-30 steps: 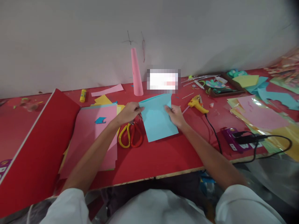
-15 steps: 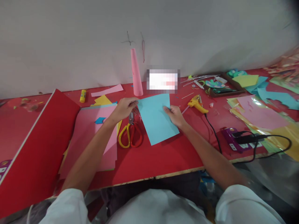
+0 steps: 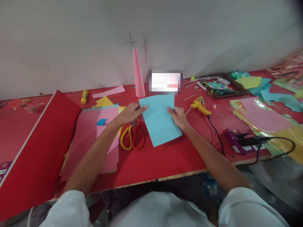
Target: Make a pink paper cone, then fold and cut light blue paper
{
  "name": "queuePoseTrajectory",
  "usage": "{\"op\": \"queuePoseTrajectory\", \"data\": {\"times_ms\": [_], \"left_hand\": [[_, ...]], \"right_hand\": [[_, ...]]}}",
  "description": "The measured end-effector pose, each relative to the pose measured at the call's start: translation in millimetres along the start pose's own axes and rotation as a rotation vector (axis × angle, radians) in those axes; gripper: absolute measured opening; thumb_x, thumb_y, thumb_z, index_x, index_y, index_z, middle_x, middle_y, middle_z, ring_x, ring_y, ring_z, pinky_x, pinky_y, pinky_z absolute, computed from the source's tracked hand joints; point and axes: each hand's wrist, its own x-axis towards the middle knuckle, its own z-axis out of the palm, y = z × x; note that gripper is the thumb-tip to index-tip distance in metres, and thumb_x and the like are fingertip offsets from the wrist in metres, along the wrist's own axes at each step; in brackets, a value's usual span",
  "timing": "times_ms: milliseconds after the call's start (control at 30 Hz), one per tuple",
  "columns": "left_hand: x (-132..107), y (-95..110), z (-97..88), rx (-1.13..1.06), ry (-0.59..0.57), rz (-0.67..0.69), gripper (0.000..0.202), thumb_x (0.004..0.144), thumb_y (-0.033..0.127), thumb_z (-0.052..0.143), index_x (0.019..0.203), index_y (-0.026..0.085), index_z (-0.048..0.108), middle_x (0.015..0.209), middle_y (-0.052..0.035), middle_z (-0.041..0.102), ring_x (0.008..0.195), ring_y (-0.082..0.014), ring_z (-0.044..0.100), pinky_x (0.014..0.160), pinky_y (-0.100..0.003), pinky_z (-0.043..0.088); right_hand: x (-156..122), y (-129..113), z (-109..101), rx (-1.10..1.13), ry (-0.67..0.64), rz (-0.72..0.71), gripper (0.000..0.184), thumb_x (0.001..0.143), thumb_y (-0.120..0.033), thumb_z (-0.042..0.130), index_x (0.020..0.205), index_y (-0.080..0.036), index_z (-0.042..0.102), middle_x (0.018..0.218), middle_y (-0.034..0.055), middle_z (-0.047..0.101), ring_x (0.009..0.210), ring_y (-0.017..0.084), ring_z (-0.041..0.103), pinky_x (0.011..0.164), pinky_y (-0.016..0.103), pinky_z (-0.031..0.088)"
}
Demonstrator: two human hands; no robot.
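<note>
A light blue paper sheet (image 3: 159, 121) lies on the red table (image 3: 161, 160) in front of me. My left hand (image 3: 130, 113) pinches the sheet's left edge near its far corner, fingers closed on it. My right hand (image 3: 178, 116) grips the sheet's right edge, thumb on top. Scissors (image 3: 132, 137) with yellow and red handles lie just left of the sheet, under my left wrist.
A stack of pink and yellow papers (image 3: 94, 138) lies to the left, beside a big red board (image 3: 35, 151). A pink cone (image 3: 138, 74) stands by the wall. A yellow glue gun (image 3: 200, 105), its black cable, a purple power strip (image 3: 236, 142) and coloured sheets (image 3: 265, 116) lie to the right.
The blue sheet's far edge, lifted a second ago, now lies flat. My left hand slid back to the sheet's left edge. My right hand stayed in place.
</note>
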Motion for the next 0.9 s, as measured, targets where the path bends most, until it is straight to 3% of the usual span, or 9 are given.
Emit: {"op": "queuePoseTrajectory", "data": {"times_ms": [100, 200, 300, 467, 667, 800, 900], "left_hand": [[-2, 1, -1.2, 0.054, -0.154, -0.106, 0.058, 0.097, 0.064, 0.064, 0.063, 0.017, 0.064, 0.064, -0.0102, 0.071, 0.051, -0.0178, 0.066, 0.044, -0.027, 0.049], [-4, 2, -7.8, 0.033, -0.216, -0.151, 0.062, 0.099, 0.062, 0.061, 0.057, 0.017, 0.064, 0.061, -0.0121, 0.071, 0.051, -0.0187, 0.068, 0.049, -0.029, 0.054], [-5, 2, -12.5, 0.006, -0.219, -0.154, 0.056, 0.095, 0.062, 0.067, 0.062, 0.016, 0.067, 0.061, -0.0119, 0.071, 0.053, -0.0199, 0.070, 0.052, -0.030, 0.056], [-4, -5, -6.8, 0.002, -0.250, -0.149, 0.044, 0.095, 0.059, 0.069, 0.081, 0.017, 0.069, 0.077, -0.0118, 0.077, 0.065, -0.0226, 0.075, 0.052, -0.028, 0.056], [-3, -9, -4.8, 0.040, -0.216, -0.111, 0.041, 0.093, 0.058, 0.070, 0.090, 0.018, 0.067, 0.080, -0.0076, 0.073, 0.067, -0.0209, 0.072, 0.053, -0.029, 0.055], [-2, -5, 0.5, 0.142, -0.195, -0.062, 0.049, 0.095, 0.061, 0.063, 0.074, 0.018, 0.059, 0.069, -0.0037, 0.063, 0.062, -0.0167, 0.062, 0.054, -0.027, 0.044], [0, 0, 6.1, 0.320, -0.097, 0.015, 0.055, 0.098, 0.055, 0.059, 0.059, 0.020, 0.041, 0.058, 0.0012, 0.044, 0.053, -0.0116, 0.043, 0.056, -0.029, 0.033]], "right_hand": [[-3, -2, 2, 0.056, -0.029, 0.036, 0.074, 0.076, -0.093, 0.063, 0.062, -0.023, 0.046, 0.060, -0.0040, 0.035, 0.057, 0.011, 0.031, 0.050, 0.027, 0.026], [-7, -5, 4, 0.120, -0.114, 0.117, 0.072, 0.074, -0.092, 0.067, 0.064, -0.022, 0.049, 0.059, -0.0041, 0.037, 0.055, 0.011, 0.033, 0.048, 0.027, 0.027], [-9, -6, 5, 0.147, -0.151, 0.153, 0.070, 0.073, -0.090, 0.069, 0.066, -0.022, 0.052, 0.060, -0.0037, 0.040, 0.054, 0.011, 0.035, 0.047, 0.027, 0.027], [-6, -6, 3, 0.101, -0.083, 0.090, 0.074, 0.073, -0.092, 0.067, 0.059, -0.023, 0.046, 0.057, -0.0046, 0.036, 0.054, 0.010, 0.031, 0.047, 0.027, 0.025], [-6, -6, 3, 0.112, -0.056, 0.050, 0.073, 0.074, -0.092, 0.066, 0.060, -0.022, 0.049, 0.058, -0.0039, 0.038, 0.054, 0.010, 0.034, 0.048, 0.026, 0.027], [-4, 0, 1, 0.077, 0.026, -0.002, 0.071, 0.081, -0.087, 0.064, 0.060, -0.022, 0.045, 0.058, -0.0040, 0.037, 0.054, 0.010, 0.033, 0.048, 0.025, 0.027], [-2, 6, 0, -0.020, 0.084, -0.067, 0.068, 0.087, -0.083, 0.061, 0.062, -0.023, 0.045, 0.057, -0.0033, 0.040, 0.054, 0.012, 0.038, 0.049, 0.027, 0.032]]}}
